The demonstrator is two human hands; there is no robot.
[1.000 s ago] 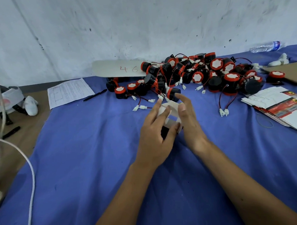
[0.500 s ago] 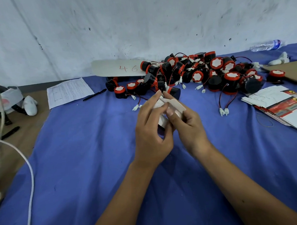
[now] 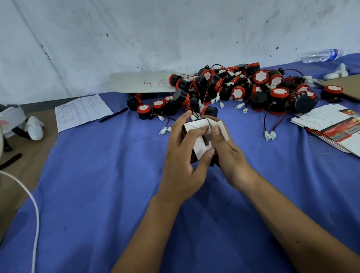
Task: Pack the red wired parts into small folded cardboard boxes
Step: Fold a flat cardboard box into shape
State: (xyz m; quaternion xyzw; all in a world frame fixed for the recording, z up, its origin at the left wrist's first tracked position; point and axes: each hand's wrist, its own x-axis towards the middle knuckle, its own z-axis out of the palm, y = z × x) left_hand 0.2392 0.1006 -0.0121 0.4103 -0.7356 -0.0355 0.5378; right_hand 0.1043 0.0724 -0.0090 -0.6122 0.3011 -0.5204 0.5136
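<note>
1. Left hand curled round small white folded cardboard box, held above blue cloth.
2. Right hand pinching its flap.
3. Heap of red-and-black wired parts behind.

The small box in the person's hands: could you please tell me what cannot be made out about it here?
Head view only:
- Inside of the small box: hidden by its flaps and both hands' fingers, so a part inside cannot be confirmed.
- Its underside: covered by the left hand and right hand.
- Its printing: turned away.
</note>
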